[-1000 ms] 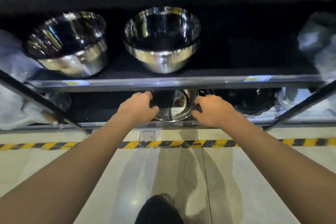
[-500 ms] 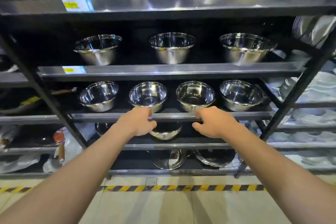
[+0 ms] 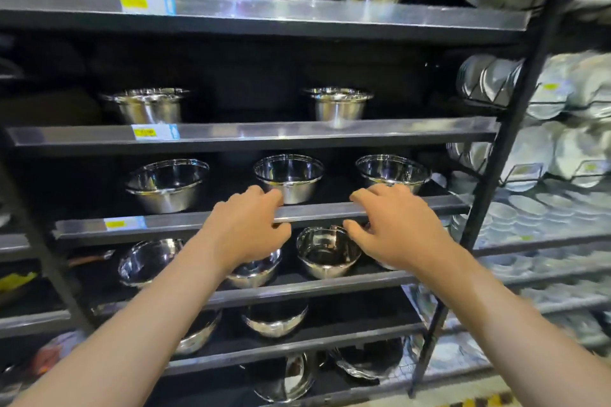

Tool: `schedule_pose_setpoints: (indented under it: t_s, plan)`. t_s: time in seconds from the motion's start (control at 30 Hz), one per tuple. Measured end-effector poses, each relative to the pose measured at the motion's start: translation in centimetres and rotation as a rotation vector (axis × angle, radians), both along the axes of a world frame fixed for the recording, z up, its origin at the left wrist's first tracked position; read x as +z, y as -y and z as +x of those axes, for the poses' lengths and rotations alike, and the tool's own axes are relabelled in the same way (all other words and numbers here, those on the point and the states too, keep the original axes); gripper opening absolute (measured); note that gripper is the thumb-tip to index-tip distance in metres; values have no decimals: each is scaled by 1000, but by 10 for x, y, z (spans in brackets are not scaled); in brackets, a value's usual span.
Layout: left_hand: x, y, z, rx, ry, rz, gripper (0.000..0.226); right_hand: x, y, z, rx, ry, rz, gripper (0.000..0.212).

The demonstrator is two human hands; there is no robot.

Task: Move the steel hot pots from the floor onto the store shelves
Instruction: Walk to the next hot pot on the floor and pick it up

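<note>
Several shiny steel hot pots stand on the dark store shelves. On the middle shelf (image 3: 317, 211) sit three open pots: left (image 3: 167, 183), centre (image 3: 291, 175), right (image 3: 393, 170). My left hand (image 3: 248, 230) hovers in front of that shelf's edge below the centre pot, fingers loosely apart and holding nothing. My right hand (image 3: 395, 225) is beside it under the right pot, also holding nothing. Between my hands, one shelf lower, stands another pot (image 3: 325, 251). Lidded pots (image 3: 337, 104) stand on the higher shelves.
A black slanted shelf post (image 3: 515, 116) rises at the right. Beyond it are racks of white plates (image 3: 542, 142) and bowls. Yellow price labels (image 3: 145, 132) mark the shelf edges. Yellow-black floor tape (image 3: 479, 402) shows at the bottom right.
My hands were on a pot at the bottom shelf, let it go, and have risen to the middle shelf. The view has tilted up from the floor to the upper shelves.
</note>
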State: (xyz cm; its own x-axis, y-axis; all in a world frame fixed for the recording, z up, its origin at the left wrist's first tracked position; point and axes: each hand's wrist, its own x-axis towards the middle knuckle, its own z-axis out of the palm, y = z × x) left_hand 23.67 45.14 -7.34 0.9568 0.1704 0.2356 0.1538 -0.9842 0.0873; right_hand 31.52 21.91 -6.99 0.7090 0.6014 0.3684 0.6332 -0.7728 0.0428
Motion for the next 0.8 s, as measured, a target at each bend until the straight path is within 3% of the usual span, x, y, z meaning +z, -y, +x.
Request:
schedule_pose_setpoints:
  t_s: [0.17,0.43,0.6,0.8]
  plan:
    - [-24,-10,16,-17,18,109,67,-21,-12,-13,-121,38,-49,75]
    - [-39,23,67,-181,-30,131,67,-43,17,-1,-308,-1,-110,74]
    - [-34,91,115,-330,-42,126,64,-37,75,18,-436,-22,-113,72]
    - [-24,221,174,-551,-16,125,66,-30,203,25,-670,-29,-104,69]
